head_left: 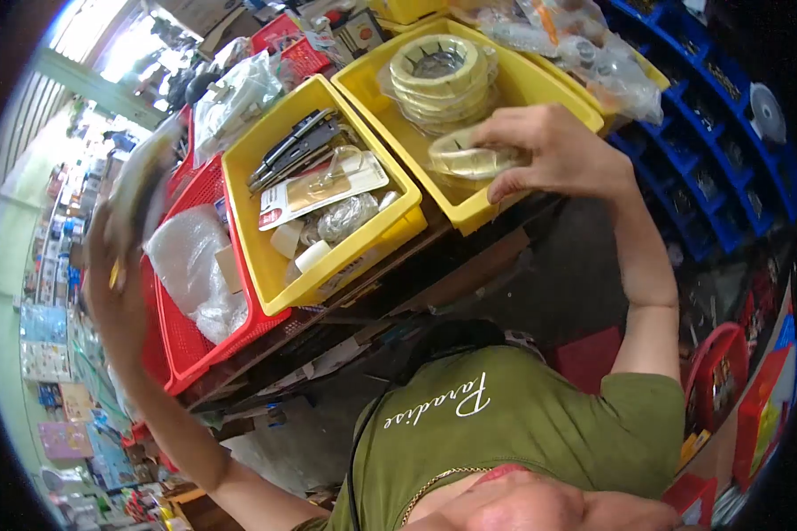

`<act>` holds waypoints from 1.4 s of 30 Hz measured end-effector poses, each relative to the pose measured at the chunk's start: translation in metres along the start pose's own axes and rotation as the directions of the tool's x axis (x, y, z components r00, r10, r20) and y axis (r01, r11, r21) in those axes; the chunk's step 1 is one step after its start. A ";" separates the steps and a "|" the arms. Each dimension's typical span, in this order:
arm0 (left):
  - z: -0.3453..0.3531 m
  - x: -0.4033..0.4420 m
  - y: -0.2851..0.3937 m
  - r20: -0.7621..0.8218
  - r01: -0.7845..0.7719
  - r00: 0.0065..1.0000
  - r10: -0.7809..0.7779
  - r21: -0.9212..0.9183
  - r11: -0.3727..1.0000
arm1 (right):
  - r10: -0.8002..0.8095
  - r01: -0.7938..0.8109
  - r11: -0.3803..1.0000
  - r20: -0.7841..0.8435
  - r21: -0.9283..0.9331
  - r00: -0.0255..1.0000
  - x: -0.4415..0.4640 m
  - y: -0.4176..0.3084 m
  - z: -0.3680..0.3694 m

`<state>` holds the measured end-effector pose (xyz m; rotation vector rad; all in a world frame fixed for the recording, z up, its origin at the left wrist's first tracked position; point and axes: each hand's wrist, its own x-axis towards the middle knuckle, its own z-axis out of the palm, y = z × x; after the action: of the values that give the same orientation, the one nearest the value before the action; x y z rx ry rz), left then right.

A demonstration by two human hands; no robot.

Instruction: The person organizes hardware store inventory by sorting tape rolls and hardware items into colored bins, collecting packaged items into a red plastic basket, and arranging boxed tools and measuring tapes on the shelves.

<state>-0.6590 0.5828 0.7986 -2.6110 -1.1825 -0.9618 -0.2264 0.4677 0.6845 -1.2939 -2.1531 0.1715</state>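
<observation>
My right hand (553,155) reaches into a yellow bin (540,84), its fingers and thumb closed round the edge of a pale yellowish roll of tape (469,159) in clear wrap. Just behind it in the same bin stands a stack of similar rolls (438,80). Off to the left, my left hand (119,265) is raised beside the red baskets, smeared by motion. It grips a blurred, pale, rounded thing (150,173) that looks like a roll; its exact kind is unclear.
Another yellow bin (328,265) holds dark pen-like tools, a carded item and small wrapped goods. Red baskets (252,323) with bubble wrap (190,257) stand left of it. Blue compartment racks (708,133) rise at right, and plastic-bagged goods (593,57) lie at the back.
</observation>
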 end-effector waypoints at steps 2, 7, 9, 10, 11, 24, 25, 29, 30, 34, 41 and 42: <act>0.027 0.018 0.054 0.045 -0.146 0.988 0.147 -0.008 0.989 | -0.059 0.063 0.996 -0.056 0.070 0.997 -0.006 0.006 -0.002; 0.081 0.052 0.137 0.159 -0.388 0.892 0.423 -0.210 0.898 | -0.087 0.077 0.995 -0.178 -0.062 0.980 -0.012 0.010 -0.013; 0.093 0.063 0.153 0.227 -0.433 0.849 0.477 -0.217 0.875 | -0.098 0.053 0.980 -0.234 -0.190 0.967 -0.013 0.008 -0.023; 0.098 0.067 0.157 0.221 -0.429 0.854 0.471 -0.214 0.878 | -0.106 0.061 0.979 -0.230 -0.193 0.967 -0.013 0.006 -0.027; 0.105 0.071 0.159 0.214 -0.457 0.848 0.485 -0.169 0.873 | -0.088 0.033 0.962 -0.192 -0.270 0.977 -0.012 0.004 -0.030; 0.131 0.069 0.161 0.226 -0.457 0.857 0.463 -0.078 0.886 | -0.192 0.192 0.981 0.030 0.008 0.981 0.015 -0.005 0.028; 0.135 0.065 0.160 0.245 -0.466 0.847 0.472 -0.085 0.881 | -0.215 0.209 0.976 -0.119 -0.064 0.969 0.009 -0.011 0.034; 0.175 0.075 0.188 0.217 -0.538 0.795 0.566 -0.178 0.824 | -0.328 0.290 0.945 -0.491 -0.155 0.807 -0.027 0.028 0.031; 0.193 0.078 0.194 0.213 -0.550 0.790 0.575 -0.171 0.818 | -0.355 0.323 0.933 -0.559 -0.160 0.749 -0.038 0.045 0.029; 0.205 0.012 0.149 0.252 -0.586 0.748 0.614 -0.185 0.789 | -0.328 0.281 0.943 -0.639 -0.177 0.696 -0.035 -0.002 0.088; 0.203 0.012 0.163 0.240 -0.463 0.793 0.560 -0.358 0.811 | -0.218 0.255 0.962 -0.825 -0.092 0.521 -0.018 -0.010 0.089; 0.222 0.033 0.179 0.234 -0.452 0.806 0.544 -0.351 0.820 | -0.239 0.252 0.959 -0.847 -0.128 0.475 -0.015 0.011 0.071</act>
<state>-0.4043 0.5586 0.6686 -3.1514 -0.3351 -0.6352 -0.2538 0.4748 0.6164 -0.7494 -1.3880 -0.5014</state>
